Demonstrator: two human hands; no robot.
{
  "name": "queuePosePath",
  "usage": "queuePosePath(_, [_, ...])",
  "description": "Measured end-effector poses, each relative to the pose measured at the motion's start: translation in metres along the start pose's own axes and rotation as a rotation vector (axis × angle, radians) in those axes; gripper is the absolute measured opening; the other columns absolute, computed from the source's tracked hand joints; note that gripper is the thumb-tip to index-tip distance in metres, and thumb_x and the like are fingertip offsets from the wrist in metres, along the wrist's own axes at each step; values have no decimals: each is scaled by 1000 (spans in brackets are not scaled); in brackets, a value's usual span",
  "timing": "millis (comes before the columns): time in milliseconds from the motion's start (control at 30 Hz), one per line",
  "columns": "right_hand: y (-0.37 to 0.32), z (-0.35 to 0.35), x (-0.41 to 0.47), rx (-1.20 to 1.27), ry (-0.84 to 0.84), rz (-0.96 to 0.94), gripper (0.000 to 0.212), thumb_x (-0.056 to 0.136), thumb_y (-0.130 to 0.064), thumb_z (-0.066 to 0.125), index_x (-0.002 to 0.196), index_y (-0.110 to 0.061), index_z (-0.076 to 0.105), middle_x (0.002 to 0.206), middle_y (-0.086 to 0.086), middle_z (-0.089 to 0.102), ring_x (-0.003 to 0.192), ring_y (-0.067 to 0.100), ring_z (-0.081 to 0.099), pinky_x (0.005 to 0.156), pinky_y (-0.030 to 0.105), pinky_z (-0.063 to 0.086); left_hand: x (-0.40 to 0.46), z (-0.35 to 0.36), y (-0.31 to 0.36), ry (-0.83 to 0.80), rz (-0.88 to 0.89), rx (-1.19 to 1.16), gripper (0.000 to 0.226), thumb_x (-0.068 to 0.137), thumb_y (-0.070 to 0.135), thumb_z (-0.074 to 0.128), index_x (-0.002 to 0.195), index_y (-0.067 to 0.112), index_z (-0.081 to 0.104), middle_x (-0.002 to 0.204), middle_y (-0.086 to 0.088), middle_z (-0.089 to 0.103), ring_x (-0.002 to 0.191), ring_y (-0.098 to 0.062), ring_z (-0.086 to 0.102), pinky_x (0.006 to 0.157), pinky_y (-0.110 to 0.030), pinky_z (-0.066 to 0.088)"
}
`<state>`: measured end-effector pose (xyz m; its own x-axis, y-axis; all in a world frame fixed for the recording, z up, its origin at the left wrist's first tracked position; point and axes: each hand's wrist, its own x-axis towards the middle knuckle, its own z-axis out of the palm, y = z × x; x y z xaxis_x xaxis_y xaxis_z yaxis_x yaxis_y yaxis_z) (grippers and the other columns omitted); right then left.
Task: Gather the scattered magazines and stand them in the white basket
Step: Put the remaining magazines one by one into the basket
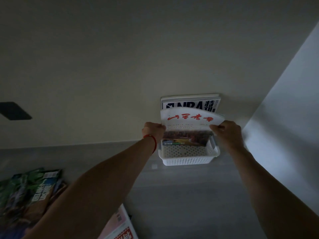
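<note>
**Second magazine going down into the basket**

The step in hand is the placing of one magazine. Both hands hold the magazine with red script (pixel 189 119) by its two side edges, and its lower part is already inside the white basket (pixel 188 160), which stands on the floor just below the hands, against the wall. Behind this magazine, farther from the hands, the NBA magazine (pixel 189 104) already stands upright in the basket.

The left hand (pixel 152 131) has its fingers curled round the left edge. The right hand (pixel 227 131) pinches the right edge between thumb and fingers. The top of the cover bends a little between them.

I think the next move is to lower it fully and release it upright. After that, the green magazine (pixel 29 190) and the pink-white magazine (pixel 119 226), both lying near the left forearm, are still to be collected.
</note>
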<state>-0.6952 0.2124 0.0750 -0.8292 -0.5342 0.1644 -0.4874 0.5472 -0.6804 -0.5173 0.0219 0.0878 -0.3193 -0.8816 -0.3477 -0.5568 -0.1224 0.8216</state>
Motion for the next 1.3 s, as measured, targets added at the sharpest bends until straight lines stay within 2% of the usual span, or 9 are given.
queuePosePath(133, [4,7,5,29,-7,26,24,91,-25,69,100,-5,76,92,9,79,70,11,69,56,6,38,9,7,-2,16,-42,-23,22,79,21,67,91,5,76,89,-13,76,83,-26,73,75,-32,61])
queuePosePath(300, [4,14,6,212,-67,104,36,88,-16,69,124,-20,65,120,1,73,106,15,69,89,26,47,17,15,1,-38,-59,18,38,85,31,63,111,4,68,110,-17,73,102,-30,70,93,-40,57])
queuePosePath(400, [-1,19,-2,375,-114,150,60,88,-12,68,143,-24,47,140,-2,60,128,15,57,103,38,46,14,17,-7,-139,-29,-74,56,84,17,67,138,13,50,131,-14,62,119,-32,61,104,-44,50])
queuePosePath(467, [-5,23,-15,436,-81,210,74,87,-5,66,152,-20,33,152,3,48,135,19,50,108,42,44,5,10,-16,-141,-6,-146,60,82,10,68,139,15,50,133,-14,61,117,-32,62,102,-44,52])
queuePosePath(700, [-40,50,-119,355,90,-114,38,83,6,63,117,-14,66,121,3,66,108,18,65,82,32,59,-65,-70,-104,-108,285,-61,40,80,-6,56,108,20,67,114,-7,71,93,-24,68,75,-28,54])
queuePosePath(833, [-73,96,-199,312,-166,-183,35,86,4,65,112,-20,67,116,-2,67,102,10,65,79,19,55,-104,-149,-184,-15,259,127,47,82,-1,52,113,31,66,115,7,65,102,-11,63,80,-24,50])
queuePosePath(900, [-90,122,-237,271,-334,-175,33,89,0,65,116,-19,68,115,-6,68,101,4,64,81,16,53,-119,-189,-228,45,252,185,45,82,-1,55,112,31,65,116,2,67,101,-17,64,80,-28,52])
queuePosePath(1067, [-146,179,-309,278,-618,-160,27,91,-4,60,111,-17,71,111,-6,72,100,-3,66,82,6,47,-127,-277,-312,115,229,388,47,80,0,62,122,20,67,136,-5,59,130,-26,49,107,-40,44])
queuePosePath(1300, [-231,255,-382,141,-786,-135,29,94,-19,58,122,-19,66,122,-5,67,108,5,61,79,-1,39,-107,-367,-395,52,-14,729,74,88,42,61,152,36,25,165,-2,11,151,-37,3,118,-61,18])
